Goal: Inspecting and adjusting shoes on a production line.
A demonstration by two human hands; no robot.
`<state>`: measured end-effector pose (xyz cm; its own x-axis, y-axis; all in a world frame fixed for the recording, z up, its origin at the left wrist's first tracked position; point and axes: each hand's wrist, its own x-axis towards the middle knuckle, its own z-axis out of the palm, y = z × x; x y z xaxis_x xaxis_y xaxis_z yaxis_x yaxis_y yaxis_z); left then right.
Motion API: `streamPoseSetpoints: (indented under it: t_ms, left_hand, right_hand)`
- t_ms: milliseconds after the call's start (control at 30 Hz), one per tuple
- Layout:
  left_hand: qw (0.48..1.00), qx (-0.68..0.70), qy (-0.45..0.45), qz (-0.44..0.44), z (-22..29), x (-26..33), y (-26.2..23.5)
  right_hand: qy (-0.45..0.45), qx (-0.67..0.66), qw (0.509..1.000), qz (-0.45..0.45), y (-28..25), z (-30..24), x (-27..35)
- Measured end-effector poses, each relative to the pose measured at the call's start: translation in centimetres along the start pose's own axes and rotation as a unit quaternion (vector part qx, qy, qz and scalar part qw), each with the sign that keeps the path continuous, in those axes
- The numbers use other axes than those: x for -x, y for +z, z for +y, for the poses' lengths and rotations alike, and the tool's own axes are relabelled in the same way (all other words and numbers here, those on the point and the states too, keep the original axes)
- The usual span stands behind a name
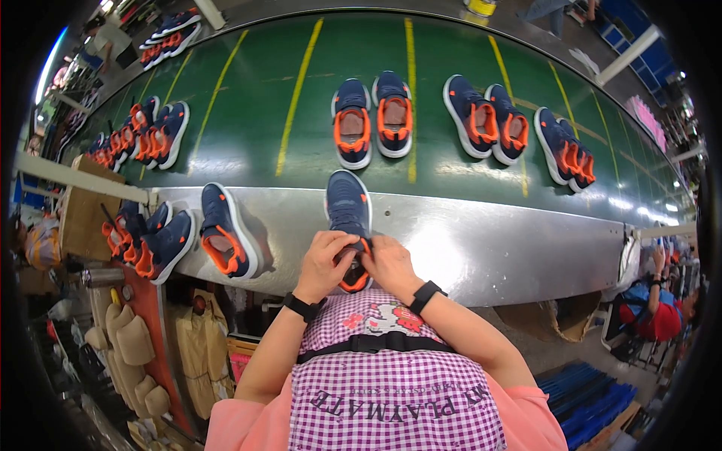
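A navy sneaker (348, 197) with an orange collar and white sole lies on the metal ledge in front of me, toe pointing away. My left hand (325, 263) is closed at its tongue and collar, thumb and fingers pinching the edge. On the other side of the opening, my right hand (389, 263) grips the collar with bent fingers. The heel sits close to my checked apron (391, 391). Another navy sneaker (226, 233) stands to the left on the ledge. Both wrists wear black bands.
Beyond the metal ledge (481, 255) runs a green conveyor belt (256, 128) with yellow lines. It carries a pair of sneakers (372, 120) straight ahead and more pairs left and right. Several sneakers (154, 240) cluster at the ledge's left end, near a cardboard box (90, 210). Beige shoe forms (129, 338) hang below.
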<state>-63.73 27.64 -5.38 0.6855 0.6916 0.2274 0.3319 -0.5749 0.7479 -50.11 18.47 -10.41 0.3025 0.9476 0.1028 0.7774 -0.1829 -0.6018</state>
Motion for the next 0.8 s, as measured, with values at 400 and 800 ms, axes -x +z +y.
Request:
streamPoseSetpoints:
  t_ms: [400, 800]
  left_hand:
    - [0.64, 0.478, -0.288, 0.528, -15.7, 6.6, -15.5]
    - [0.703, 0.329, -0.429, 0.462, -18.1, 7.1, -16.1]
  right_hand:
    - [0.021, -0.047, 0.999, -0.01, -0.2, 0.3, -0.3]
    - [0.11, 0.071, 0.991, -0.019, -5.6, 7.2, 0.6]
